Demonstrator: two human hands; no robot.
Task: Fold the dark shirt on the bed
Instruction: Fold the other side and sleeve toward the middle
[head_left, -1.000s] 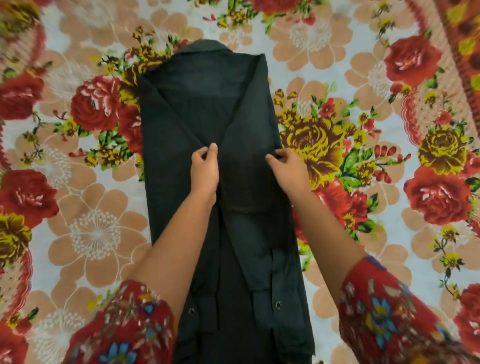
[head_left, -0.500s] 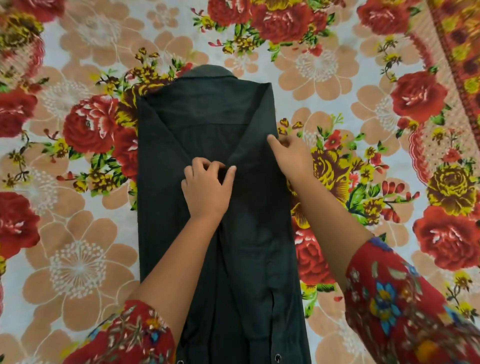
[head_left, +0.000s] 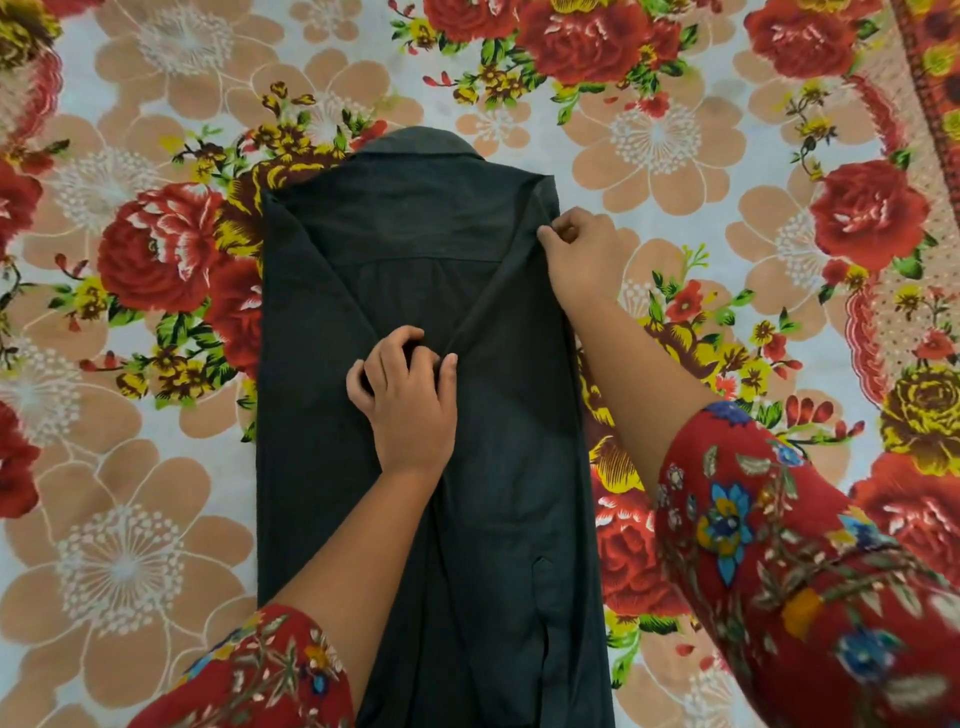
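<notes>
From my remote seat I see the floral bedsheet (head_left: 130, 561) across the whole view, pale blue cloth printed with red roses, peach blossoms and yellow blooms, with an orange patterned border along its right edge.

Down the middle of the bed lies the dark grey cloth shirt (head_left: 311, 441), flat and back side up. Its collar (head_left: 421, 144) points to the far side of the bed and its tail runs off the near edge of the view. Both sides are folded inward, so it forms a long narrow panel, and the folded-in parts meet in a V near the centre.

My left arm comes in from the near left in a red flower-printed sleeve (head_left: 260, 675). The left hand (head_left: 410, 400) sits at the centre of the shirt, right at the point of that V. Its fingers are curled down into the cloth and the thumb is spread to the right; it grips a small bunch of the dark fabric.

Further right, the right hand (head_left: 587, 260) is at the shirt's right edge, just below the shoulder corner. Its fingertips are closed together on the folded edge — a pinch on the cloth.

Its forearm crosses the sheet beside the shirt, back to the matching red sleeve (head_left: 779, 545) at the near right.
</notes>
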